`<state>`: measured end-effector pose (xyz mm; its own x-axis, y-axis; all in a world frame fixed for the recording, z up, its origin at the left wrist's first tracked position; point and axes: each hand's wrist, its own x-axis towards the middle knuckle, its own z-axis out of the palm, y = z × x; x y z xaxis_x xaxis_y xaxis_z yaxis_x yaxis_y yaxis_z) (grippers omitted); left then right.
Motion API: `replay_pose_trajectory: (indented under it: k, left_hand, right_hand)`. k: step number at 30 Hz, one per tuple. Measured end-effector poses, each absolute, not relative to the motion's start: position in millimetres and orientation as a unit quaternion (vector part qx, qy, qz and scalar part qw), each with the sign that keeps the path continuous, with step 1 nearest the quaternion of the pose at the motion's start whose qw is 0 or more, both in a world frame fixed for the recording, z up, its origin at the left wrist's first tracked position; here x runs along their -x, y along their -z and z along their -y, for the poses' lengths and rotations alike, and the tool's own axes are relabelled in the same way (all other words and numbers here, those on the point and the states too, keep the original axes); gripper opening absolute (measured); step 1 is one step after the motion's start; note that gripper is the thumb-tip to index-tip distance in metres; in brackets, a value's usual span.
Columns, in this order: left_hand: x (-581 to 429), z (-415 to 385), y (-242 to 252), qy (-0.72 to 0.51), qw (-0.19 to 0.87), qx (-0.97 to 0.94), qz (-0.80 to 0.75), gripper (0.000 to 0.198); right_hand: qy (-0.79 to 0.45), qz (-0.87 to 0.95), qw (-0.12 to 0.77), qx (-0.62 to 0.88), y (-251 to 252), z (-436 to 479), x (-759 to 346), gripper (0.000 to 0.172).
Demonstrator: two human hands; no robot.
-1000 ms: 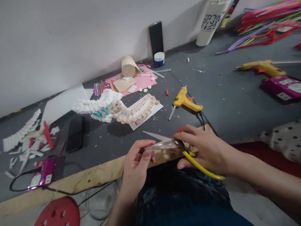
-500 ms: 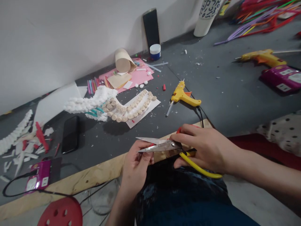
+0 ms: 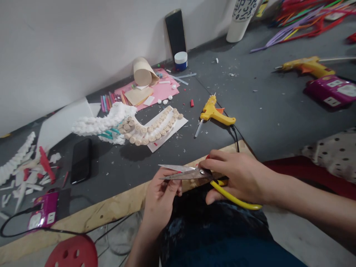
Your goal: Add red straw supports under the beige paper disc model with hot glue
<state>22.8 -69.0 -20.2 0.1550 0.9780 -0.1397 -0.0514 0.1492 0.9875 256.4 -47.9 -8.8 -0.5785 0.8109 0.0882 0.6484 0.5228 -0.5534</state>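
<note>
Right hand (image 3: 239, 178): clamped on the yellow-handled scissors (image 3: 201, 172), blades slightly apart.
Left hand (image 3: 160, 202): curled just under the blades, perhaps pinching something; you can't tell from this view.
Scissors' long axis: crosswise before you, tips pointing left.

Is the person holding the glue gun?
No: the right hand grips yellow-handled scissors, while the yellow glue gun lies on the dark work surface.

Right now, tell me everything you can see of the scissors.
The scissors have two pointed, steel-looking blades, slightly parted and joined by a round pivot screw, with tips pointing left. One handle is a yellow loop; the other shows only a bit of red. The right hand grips the handles, while the blades lie across the left hand, above a wooden plank.
</note>
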Motion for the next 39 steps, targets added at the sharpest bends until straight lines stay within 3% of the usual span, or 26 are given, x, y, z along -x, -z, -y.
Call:
replay_pose_trajectory:
  k: [12,25,39]
  left_hand:
    - [-19.9,71.4,23.4,-0.432,0.597,-0.495,-0.461,0.014]
    - [-20.4,70.9,19.4,-0.427,0.592,-0.501,-0.465,0.013]
    - [-24.6,70.0,15.7,-0.408,0.595,-0.509,-0.469,0.017]
  right_hand:
    - [-0.297,0.839,0.165,0.424,11.4,49.2,-255.7,0.073]
    - [-0.257,0.85,0.174,0.426,12.8,48.1,-256.9,0.074]
    - [-0.246,0.865,0.191,0.394,15.0,45.9,-260.3,0.057]
